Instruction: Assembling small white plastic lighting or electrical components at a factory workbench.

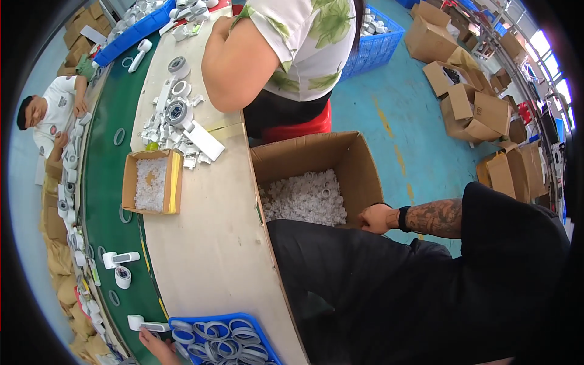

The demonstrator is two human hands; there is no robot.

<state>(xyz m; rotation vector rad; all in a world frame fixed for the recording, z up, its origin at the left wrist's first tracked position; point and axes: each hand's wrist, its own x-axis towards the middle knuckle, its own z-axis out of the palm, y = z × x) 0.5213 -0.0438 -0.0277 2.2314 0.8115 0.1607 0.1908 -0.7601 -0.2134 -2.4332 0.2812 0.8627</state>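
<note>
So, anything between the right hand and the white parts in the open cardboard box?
Nothing visible. The right hand sits at the rim of the cardboard box; the white parts lie uncovered beside it.

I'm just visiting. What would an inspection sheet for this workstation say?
Surface: pale curved worktable beside a green conveyor belt.
Job's things: open cardboard box filled with small white parts; blue crate of rings.
Clutter: small cardboard tray of white bits; pile of white plastic pieces.
Grippers: right hand curled on the box's near rim; left hand at the crate's corner, grip unclear.
Cables: nothing seen.
Surroundings: two other people at the line; stacked cartons on the blue floor.
</note>
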